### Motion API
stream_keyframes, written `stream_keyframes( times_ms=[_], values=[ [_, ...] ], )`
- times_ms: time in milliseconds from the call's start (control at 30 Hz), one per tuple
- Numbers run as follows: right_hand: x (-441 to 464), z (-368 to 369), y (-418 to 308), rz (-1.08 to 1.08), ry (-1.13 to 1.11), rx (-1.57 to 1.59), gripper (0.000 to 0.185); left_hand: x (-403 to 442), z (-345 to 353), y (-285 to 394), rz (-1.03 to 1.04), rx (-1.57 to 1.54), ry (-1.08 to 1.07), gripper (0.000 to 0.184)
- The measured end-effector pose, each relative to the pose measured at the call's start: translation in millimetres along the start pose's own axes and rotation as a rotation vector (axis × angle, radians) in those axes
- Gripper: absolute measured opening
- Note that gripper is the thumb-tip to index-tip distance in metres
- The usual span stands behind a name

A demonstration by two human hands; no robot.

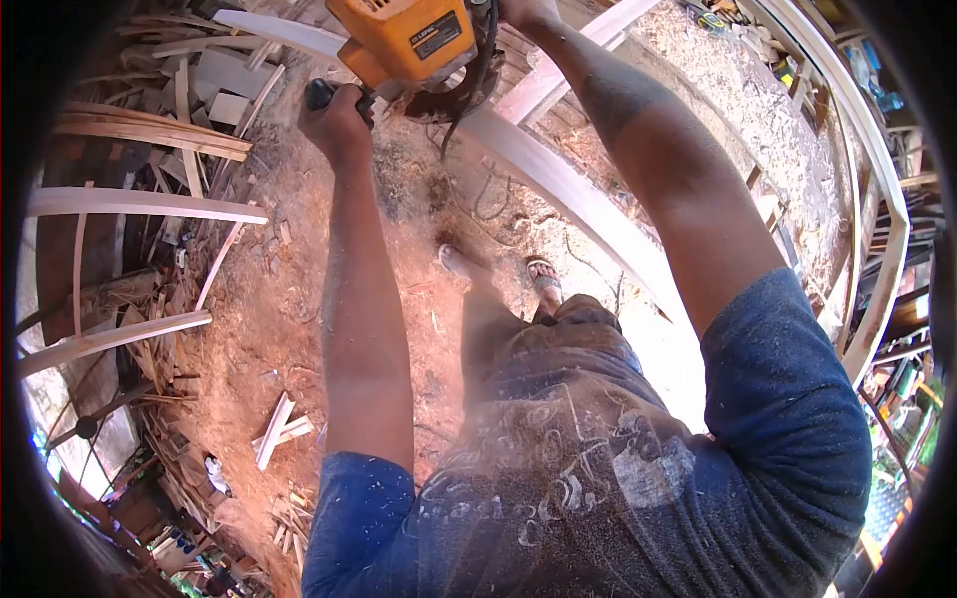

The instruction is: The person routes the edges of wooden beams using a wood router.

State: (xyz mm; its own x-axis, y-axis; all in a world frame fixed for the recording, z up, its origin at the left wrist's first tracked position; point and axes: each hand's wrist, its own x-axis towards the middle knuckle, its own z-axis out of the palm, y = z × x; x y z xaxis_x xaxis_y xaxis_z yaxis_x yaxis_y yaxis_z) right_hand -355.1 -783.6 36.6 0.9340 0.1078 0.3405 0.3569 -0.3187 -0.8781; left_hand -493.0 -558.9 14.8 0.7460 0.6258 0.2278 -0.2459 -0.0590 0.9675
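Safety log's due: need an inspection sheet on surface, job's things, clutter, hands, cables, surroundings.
Surface: ground strewn with sawdust and chips.
Job's things: orange power tool at a long pale beam; contact unclear.
Clutter: short offcuts on the ground; scrap wood piled at picture left.
Hands: left hand bare, around the tool's black handle; right hand at the tool, cut off by the frame, grip unclear.
Cables: black cord hangs at the tool; plug end not visible.
Surroundings: long timber strips at picture right.
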Motion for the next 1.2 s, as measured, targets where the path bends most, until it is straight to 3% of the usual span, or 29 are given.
stream_keyframes(
  times_ms=[100,200,233,333,433,500,667,700,733,800,1000,1100,1200],
  values=[
    [2,-8,39,-0.335,0.054,-0.482,0.019,-14,2,-3,0.052,0.006,-0.040,0.009],
    [-12,-31,42,-0.462,0.032,-0.600,0.021,-43,10,8,0.006,-0.051,-0.047,0.008],
    [-26,-36,22,-0.002,0.043,-0.100,0.025,-51,12,10,-0.013,-0.055,-0.050,0.009],
    [-46,-55,13,0.007,0.085,-0.209,0.028,-68,14,10,-0.002,-0.072,-0.064,0.010],
    [-63,-70,18,-0.070,0.070,-0.146,0.030,-88,20,16,0.003,-0.075,-0.083,0.009],
    [-69,-78,31,-0.142,0.109,-0.224,0.030,-108,22,27,-0.074,-0.075,-0.113,0.009],
    [-88,-103,61,-0.322,0.161,-0.433,0.032,-142,34,25,-0.025,-0.170,-0.118,0.010],
    [-93,-118,59,-0.162,0.094,-0.315,0.033,-152,33,25,-0.019,-0.179,-0.129,0.011],
    [-100,-125,61,-0.390,0.037,-0.752,0.031,-162,32,26,-0.005,-0.151,-0.130,0.011],
    [-112,-138,66,-0.481,0.094,-0.319,0.029,-176,40,30,0.033,-0.114,-0.136,0.012],
    [-146,-173,79,-0.269,0.148,-0.615,0.031,-223,45,42,-0.039,-0.137,-0.155,0.011],
    [-170,-196,71,-0.373,0.162,-0.669,0.032,-240,50,41,-0.014,-0.079,-0.163,0.009],
    [-188,-204,63,-0.273,0.242,-0.418,0.031,-264,52,52,-0.050,-0.127,-0.187,0.017]
  ],
)
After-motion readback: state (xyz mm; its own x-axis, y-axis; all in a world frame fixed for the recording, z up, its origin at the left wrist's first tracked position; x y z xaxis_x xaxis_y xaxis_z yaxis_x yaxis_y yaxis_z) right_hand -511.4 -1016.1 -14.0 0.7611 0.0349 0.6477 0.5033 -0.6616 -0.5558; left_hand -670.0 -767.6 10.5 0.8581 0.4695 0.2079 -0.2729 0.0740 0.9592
